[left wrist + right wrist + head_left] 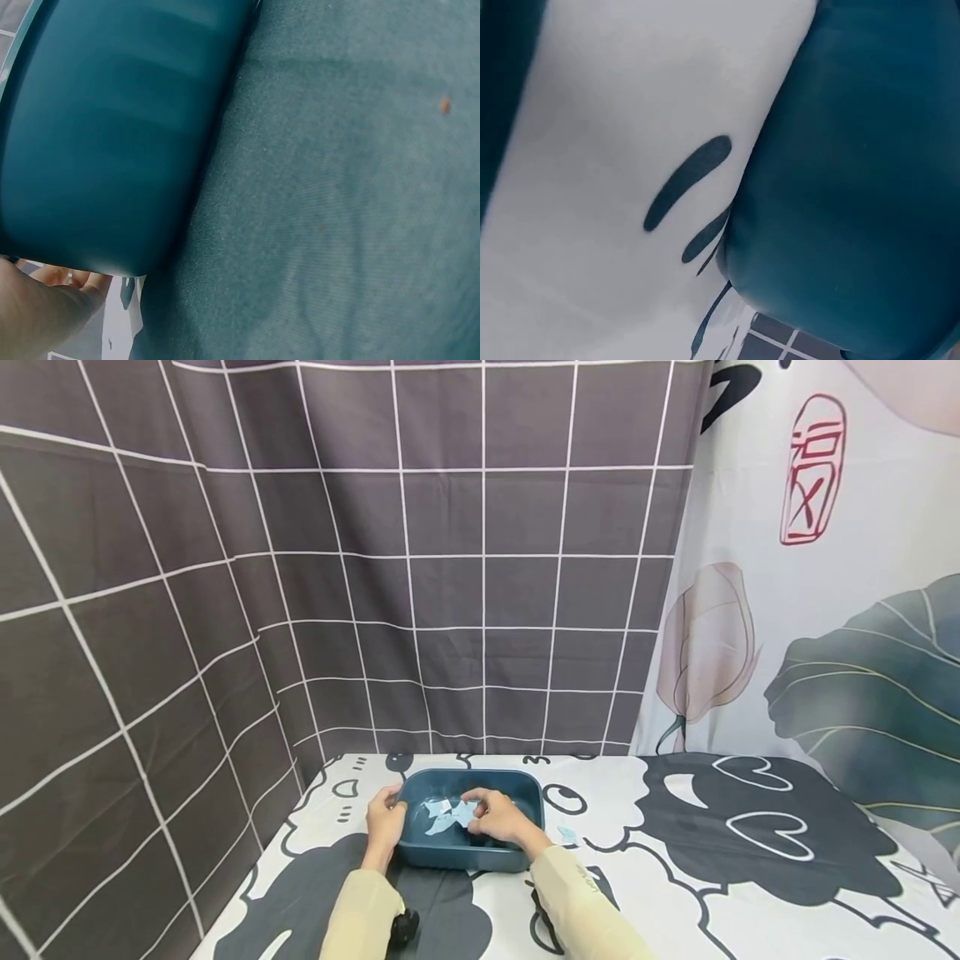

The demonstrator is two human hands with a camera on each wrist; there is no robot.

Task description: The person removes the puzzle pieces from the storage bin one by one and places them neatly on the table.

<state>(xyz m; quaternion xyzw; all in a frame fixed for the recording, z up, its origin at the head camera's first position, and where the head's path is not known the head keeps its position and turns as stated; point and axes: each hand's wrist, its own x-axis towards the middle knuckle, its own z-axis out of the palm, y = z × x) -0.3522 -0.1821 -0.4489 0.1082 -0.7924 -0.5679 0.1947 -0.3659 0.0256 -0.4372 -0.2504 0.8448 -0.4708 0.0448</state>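
Observation:
A dark teal plastic basin [468,858] stands on the patterned cloth, with several thin light blue pieces [442,821] lying loose inside. My left hand [385,821] grips the basin's left side, thumb at the rim; in the left wrist view that hand [45,311] shows at the corner of the basin's outer wall [112,135]. Reaching in over the right side, my right hand [501,818] has curled fingers and appears to pinch one light blue piece [464,812]. In the right wrist view the basin's wall [855,172] hides the fingers.
Right of the basin, another light blue piece [567,835] lies on the white and dark grey cartoon cloth [615,785]. A dark gridded curtain [517,660] hangs behind and along the left; a floral curtain [720,643] hangs at the right.

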